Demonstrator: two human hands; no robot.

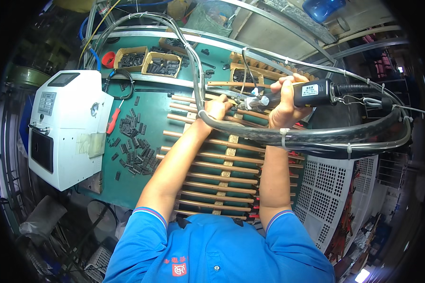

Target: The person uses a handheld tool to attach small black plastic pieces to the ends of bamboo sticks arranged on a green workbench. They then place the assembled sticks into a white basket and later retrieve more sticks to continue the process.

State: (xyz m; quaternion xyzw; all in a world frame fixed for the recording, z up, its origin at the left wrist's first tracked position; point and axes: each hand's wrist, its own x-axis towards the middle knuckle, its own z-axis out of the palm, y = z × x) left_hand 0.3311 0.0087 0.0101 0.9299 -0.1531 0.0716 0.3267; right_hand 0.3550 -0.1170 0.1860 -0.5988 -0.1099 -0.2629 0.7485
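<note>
My right hand (289, 104) is wrapped around a black powered screwdriver (312, 93), held nearly level with its nose pointing left. A clear-and-metal nose piece (257, 102) at its front end reaches close to the fingers of my left hand (217, 107). That hand is closed over the far end of a row of wood-coloured rods (217, 178); what its fingers pinch is hidden. The rods lie side by side across a light, speckled strip (225, 173) on the green table (123, 191).
Small black plastic pieces (136, 141) lie piled left of the rods, beside a red-handled screwdriver (113, 120). Cardboard boxes (161, 64) of black parts stand behind. A white machine (66, 129) fills the left. A thick cable bundle (311, 135) arches over my forearms. White perforated crates (323, 198) stand right.
</note>
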